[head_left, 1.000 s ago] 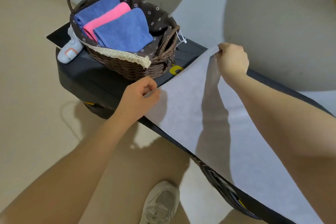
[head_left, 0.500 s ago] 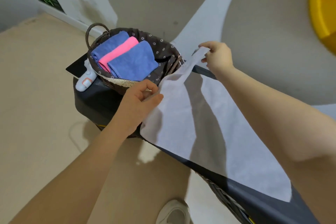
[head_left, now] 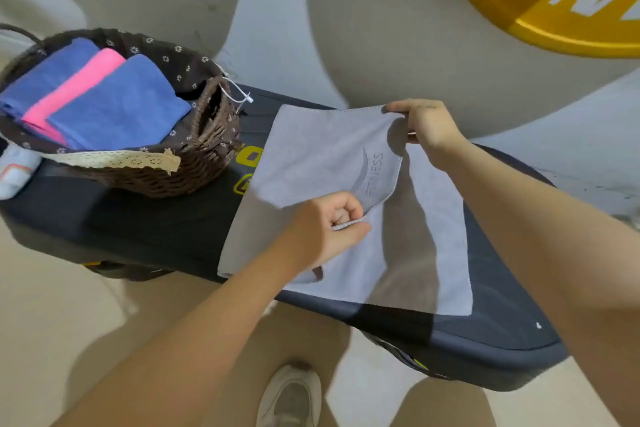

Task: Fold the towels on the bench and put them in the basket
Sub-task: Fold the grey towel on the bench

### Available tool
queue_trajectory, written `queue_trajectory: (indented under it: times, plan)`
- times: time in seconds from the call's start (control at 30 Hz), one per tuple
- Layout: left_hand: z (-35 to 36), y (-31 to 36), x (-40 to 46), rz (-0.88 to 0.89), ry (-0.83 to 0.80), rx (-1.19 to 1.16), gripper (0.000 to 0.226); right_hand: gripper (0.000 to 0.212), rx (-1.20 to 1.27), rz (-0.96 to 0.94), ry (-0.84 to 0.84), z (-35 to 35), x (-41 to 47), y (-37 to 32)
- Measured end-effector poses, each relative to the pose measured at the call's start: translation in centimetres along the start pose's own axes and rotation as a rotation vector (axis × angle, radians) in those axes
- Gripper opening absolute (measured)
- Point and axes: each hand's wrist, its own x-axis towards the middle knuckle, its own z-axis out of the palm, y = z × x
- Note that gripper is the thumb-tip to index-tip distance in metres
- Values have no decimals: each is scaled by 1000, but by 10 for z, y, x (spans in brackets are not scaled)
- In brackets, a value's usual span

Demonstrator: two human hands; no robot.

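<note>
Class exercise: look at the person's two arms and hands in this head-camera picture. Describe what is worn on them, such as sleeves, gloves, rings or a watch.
Both arms are bare from the picture's edge to the fingers, with no sleeve in view. The left hand and the right hand wear no gloves. No watch, bracelet or band shows on either wrist, and no ring shows on the visible fingers. Nails look short and unpainted, though the picture is too soft to be sure.

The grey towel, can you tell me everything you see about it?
The grey towel looks like soft, thin microfibre with a stitched edge and a faint "FITNESS" logo. It lies on the dark bench, right of the basket, half folded: one end is doubled back over the rest. The left hand pinches the folded end's near corner; the right hand pinches its far corner.
</note>
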Motion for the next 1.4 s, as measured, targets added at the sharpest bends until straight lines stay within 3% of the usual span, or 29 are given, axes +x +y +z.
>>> queue_trajectory:
  times: [0.1,0.33,0.43,0.5,0.63,0.73,0.83,1.03,1.13,1.27,1.4]
  plan:
    - [27,14,13,16,-108,-8,22,37,29,30,54,-27,2,12]
    - [82,19,41,-42,-335,188,11,51,-248,68,146,-67,8,62]
    - [96,9,43,-73,-373,263,8,27,-300,153,201,-66,8,74]
    - [102,5,40,-35,-348,285,8,10,-254,197,252,-64,10,81]
    - [108,12,39,59,-287,199,14,37,-76,233,320,-63,24,95]
    - [115,18,45,50,-325,126,18,37,45,278,358,-67,29,102]
    - [123,17,55,-19,-418,205,8,28,4,274,397,-70,27,105]
    - [133,5,57,-140,-442,291,34,21,-339,107,386,-83,-25,96]
    - [133,-3,53,-157,-382,252,17,16,-220,160,359,-83,-70,111]
    - [136,-11,40,-58,-241,399,16,17,-218,284,251,-69,-124,126]
    - [141,-10,18,106,-371,597,23,21,-255,206,201,-62,-159,125]
